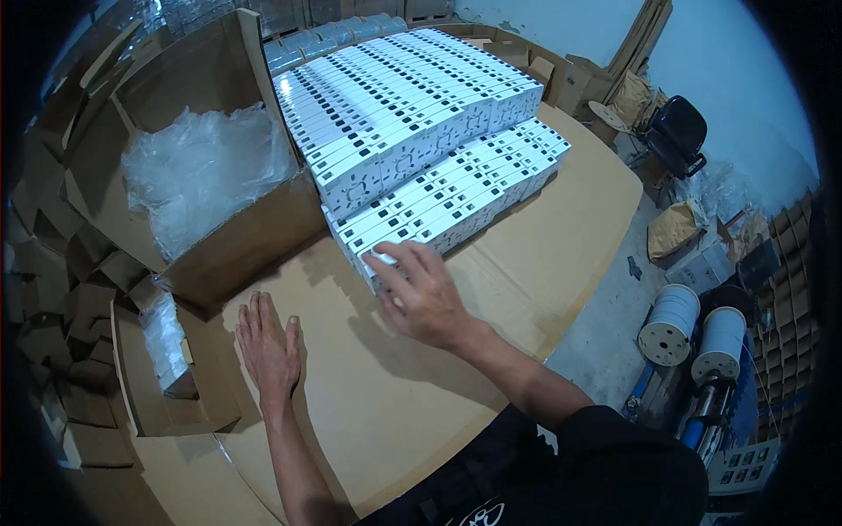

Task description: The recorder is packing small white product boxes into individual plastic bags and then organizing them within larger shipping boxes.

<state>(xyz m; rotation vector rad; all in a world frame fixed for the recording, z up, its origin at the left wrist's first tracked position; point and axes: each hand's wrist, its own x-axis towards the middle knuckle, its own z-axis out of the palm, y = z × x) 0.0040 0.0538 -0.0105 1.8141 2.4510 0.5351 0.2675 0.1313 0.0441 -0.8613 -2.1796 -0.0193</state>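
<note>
My left hand [267, 349] lies flat on the cardboard-covered table [421, 377], fingers stretched out, holding nothing. My right hand [419, 294] is raised at the near left corner of the lower layer of small white boxes [474, 188]. Its fingers are bent and apart, their tips at the end box; whether they touch it is hard to see. The upper layer of white boxes [395, 96], long and narrow with dark square marks, is stacked behind in tight rows. Part of the nearest box is hidden by my right hand.
Left of the stack stands a large open carton [250, 237] with clear plastic bags [206, 167] inside. A smaller open carton [206, 377] holds a plastic-wrapped item [167, 342]. White cable reels [669, 324], a black chair [677, 131] and a brown paper sack [675, 230] are right of the table.
</note>
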